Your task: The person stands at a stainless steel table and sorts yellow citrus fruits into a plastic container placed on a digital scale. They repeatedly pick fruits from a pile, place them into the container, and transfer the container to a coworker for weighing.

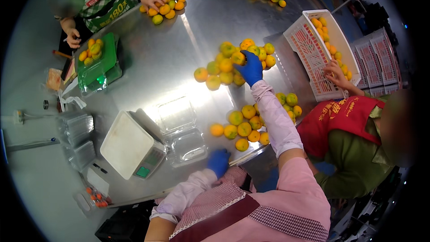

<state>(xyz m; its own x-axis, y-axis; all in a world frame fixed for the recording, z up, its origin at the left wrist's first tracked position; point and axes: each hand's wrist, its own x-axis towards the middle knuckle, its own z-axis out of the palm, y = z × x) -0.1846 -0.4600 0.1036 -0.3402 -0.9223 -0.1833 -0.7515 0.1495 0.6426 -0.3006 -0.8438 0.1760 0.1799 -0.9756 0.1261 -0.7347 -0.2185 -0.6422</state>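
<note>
My right hand [251, 69], in a blue glove, reaches into a loose heap of yellow-green mandarins [226, 65] on the steel table. Its thumb and fingers close around one mandarin [238, 58] at the heap's edge. By the table's near edge is my left hand [218, 163], also gloved in blue; its finger positions are unclear. Just beyond it, an open clear plastic clamshell box [186, 144] lies on the tabletop with nothing visible inside. A second group of mandarins [244, 129] lies near my right forearm, which partly hides it.
Left of the clamshell stands a white weighing scale [126, 144], with stacked clear boxes [75, 131] beyond. A white crate [322, 53] of mandarins sits at right, a co-worker's hand [336, 74] at its rim. Across the steel table [144, 53], another person's hand [153, 1] touches fruit near a green scale [97, 64].
</note>
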